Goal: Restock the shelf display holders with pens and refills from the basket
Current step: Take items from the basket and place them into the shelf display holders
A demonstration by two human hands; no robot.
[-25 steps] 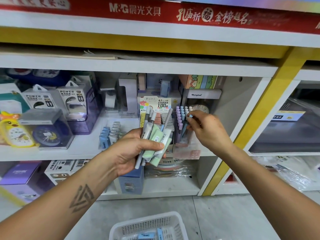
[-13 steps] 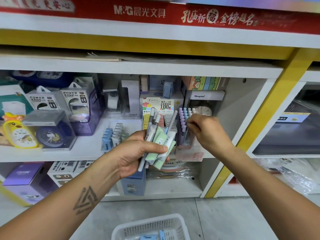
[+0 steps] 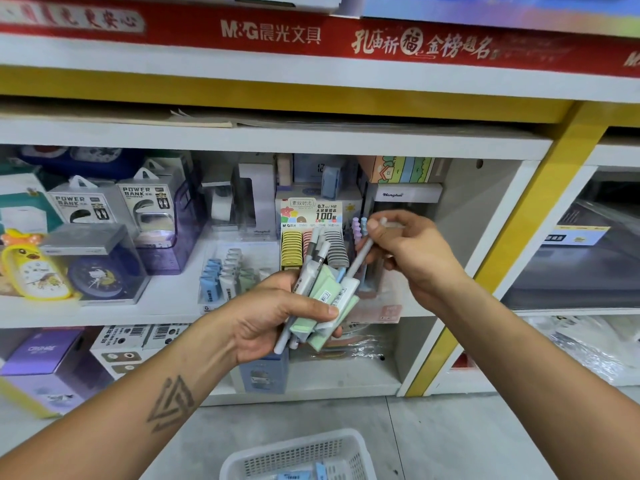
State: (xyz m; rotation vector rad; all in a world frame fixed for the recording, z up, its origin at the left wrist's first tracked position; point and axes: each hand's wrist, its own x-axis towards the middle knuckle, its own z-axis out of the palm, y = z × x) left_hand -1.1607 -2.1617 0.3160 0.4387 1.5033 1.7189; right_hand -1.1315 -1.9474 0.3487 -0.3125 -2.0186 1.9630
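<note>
Left hand [image 3: 273,320] clamped round a bundle [image 3: 320,296] of pens and green/white refill packs, held in front of the middle shelf, near side. Right hand [image 3: 412,258] pinches one white pen [image 3: 360,258] between thumb and fingers; pen slants down-left, its lower end touching or just inside the top of the bundle, hard to tell which. Pen holder [image 3: 360,237] with pastel caps sits on the shelf just behind the pen, right of the refill display [image 3: 311,247]. Basket [image 3: 298,455] on the floor, near, bottom centre, a few blue items in it. Step in hand, as I read it: single out one pen and drop it in the holder. To do it well: draw the pen clear of the bundle along its own axis so the packs don't get dragged out, keep the left squeeze firm, turn the pen upright, aim for a gap among the standing caps, lower gently. Risk: loose packs slipping from the left hand, or knocking neighbouring pens over.
</note>
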